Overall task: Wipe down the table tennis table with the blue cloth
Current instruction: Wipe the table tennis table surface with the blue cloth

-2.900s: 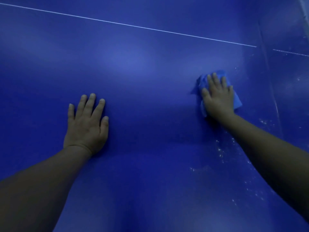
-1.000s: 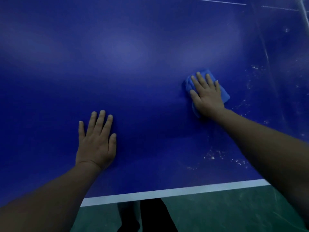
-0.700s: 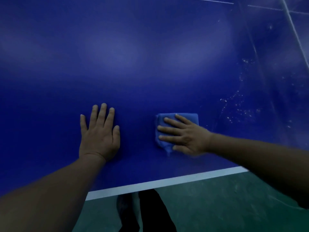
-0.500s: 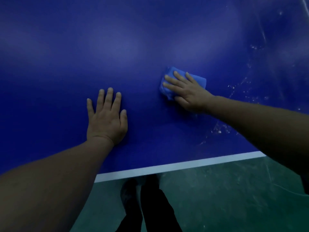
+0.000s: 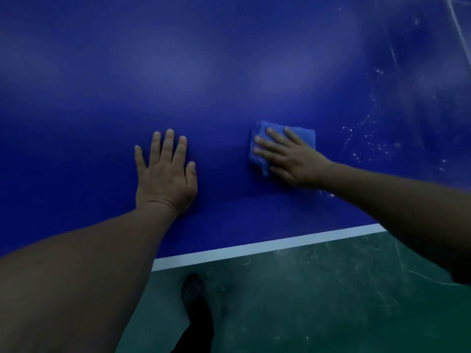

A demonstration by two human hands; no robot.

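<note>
Blue cloth [image 5: 285, 138] lies folded on the table tennis table [image 5: 229, 72], not far in from its near edge with the white border line [image 5: 254, 247]. My right hand [image 5: 293, 157] presses flat on it, fingers straight and spread. My left hand [image 5: 167, 174] rests palm down on the bare surface just beside, fingers straight too. White specks [image 5: 367, 143] dot the table toward its right side. Below the edge I see green floor [image 5: 318, 301] and a dark shoe [image 5: 195, 294].

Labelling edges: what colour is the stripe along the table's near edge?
White stripe on the blue table, clearest in the head view.
</note>
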